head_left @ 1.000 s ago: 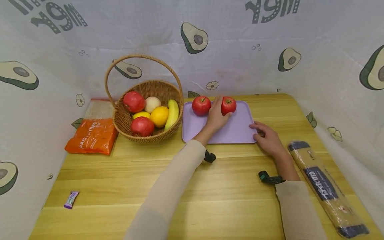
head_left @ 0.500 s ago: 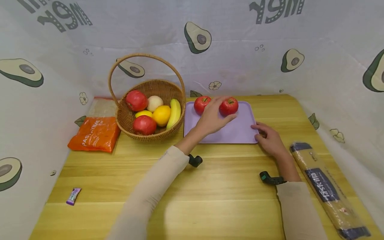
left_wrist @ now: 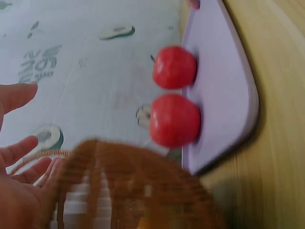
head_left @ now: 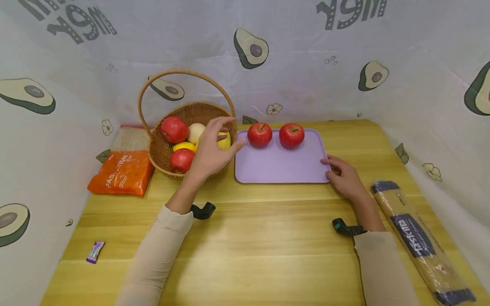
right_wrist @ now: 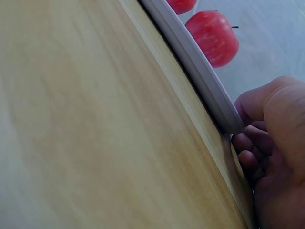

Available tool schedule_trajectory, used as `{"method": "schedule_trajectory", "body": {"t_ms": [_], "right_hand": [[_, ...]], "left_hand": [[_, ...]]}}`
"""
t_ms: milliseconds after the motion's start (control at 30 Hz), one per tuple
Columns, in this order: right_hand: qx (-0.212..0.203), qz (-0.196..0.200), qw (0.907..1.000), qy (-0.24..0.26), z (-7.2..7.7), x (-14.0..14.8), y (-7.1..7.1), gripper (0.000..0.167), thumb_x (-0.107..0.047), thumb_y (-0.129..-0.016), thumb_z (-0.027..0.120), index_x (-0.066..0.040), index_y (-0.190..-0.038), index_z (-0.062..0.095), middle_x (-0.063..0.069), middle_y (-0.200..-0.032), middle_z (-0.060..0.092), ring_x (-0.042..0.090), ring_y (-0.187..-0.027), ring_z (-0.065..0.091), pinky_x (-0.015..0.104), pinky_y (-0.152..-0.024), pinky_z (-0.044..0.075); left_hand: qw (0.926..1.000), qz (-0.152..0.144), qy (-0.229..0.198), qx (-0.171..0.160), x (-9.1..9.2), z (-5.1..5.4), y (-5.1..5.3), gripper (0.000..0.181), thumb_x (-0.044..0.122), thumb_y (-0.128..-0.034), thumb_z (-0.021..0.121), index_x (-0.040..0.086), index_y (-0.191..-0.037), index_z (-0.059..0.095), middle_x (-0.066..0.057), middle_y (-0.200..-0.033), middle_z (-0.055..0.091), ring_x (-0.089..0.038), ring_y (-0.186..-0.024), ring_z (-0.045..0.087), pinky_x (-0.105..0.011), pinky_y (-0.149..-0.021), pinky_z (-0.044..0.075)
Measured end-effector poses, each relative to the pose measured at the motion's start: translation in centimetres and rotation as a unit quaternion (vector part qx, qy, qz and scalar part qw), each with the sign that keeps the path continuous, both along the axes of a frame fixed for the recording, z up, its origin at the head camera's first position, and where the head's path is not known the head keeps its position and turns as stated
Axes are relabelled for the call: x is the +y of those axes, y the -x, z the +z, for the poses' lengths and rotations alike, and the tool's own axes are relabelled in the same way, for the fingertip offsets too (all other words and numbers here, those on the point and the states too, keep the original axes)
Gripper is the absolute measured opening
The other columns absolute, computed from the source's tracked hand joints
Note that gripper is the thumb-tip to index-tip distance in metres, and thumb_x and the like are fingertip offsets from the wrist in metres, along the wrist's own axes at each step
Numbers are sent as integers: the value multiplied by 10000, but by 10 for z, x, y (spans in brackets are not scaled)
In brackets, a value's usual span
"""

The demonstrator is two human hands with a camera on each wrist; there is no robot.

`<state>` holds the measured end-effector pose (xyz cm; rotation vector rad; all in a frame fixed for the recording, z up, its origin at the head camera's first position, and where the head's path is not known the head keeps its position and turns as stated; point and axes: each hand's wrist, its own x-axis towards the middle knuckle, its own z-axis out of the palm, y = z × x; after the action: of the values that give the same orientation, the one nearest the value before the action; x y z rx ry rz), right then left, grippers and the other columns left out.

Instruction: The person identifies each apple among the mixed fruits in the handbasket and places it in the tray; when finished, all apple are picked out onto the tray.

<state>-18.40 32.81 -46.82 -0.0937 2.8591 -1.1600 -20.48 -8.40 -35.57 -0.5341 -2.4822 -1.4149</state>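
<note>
The wide, light-brown wooden worktop [head_left: 268, 238] carries a tall-handled brown wicker basket [head_left: 199, 111] of red, yellow and cream fruit [head_left: 175, 129]; side contact with its handle may tip it. Beside the basket lies a rectangular lilac tray [head_left: 279, 166]. The left hand [head_left: 211, 151], fingers spread and holding nothing, hangs over the basket; a loose pinch there may drop fruit. The right hand [head_left: 344, 177] pinches the tray's right edge; lifting that edge may tilt the tray, and two round red apples [head_left: 292, 136], resting near its far side, may roll off.
</note>
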Motion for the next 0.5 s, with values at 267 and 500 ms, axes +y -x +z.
{"method": "schedule_trajectory", "body": {"t_ms": [267,500], "right_hand": [[46,15,10000,27,2,0,0,443,-114,-1032,513,-31,-1466,548,211,-1645,346,470,-1377,457,638,-1105,394],[79,-26,9999,102,3,-4,-3,445,-93,-1024,513,-16,-1460,552,214,-1640,354,435,-1332,483,588,-1060,416]], "left_hand": [[9945,810,661,-114,-58,-2,3,852,473,-845,814,230,-1562,424,-89,-1614,355,-345,-1355,488,-499,-1088,476],[9851,1049,1303,-393,-92,0,7,926,527,-849,792,220,-1603,351,-118,-1672,254,-397,-1523,294,-676,-1176,304]]}}
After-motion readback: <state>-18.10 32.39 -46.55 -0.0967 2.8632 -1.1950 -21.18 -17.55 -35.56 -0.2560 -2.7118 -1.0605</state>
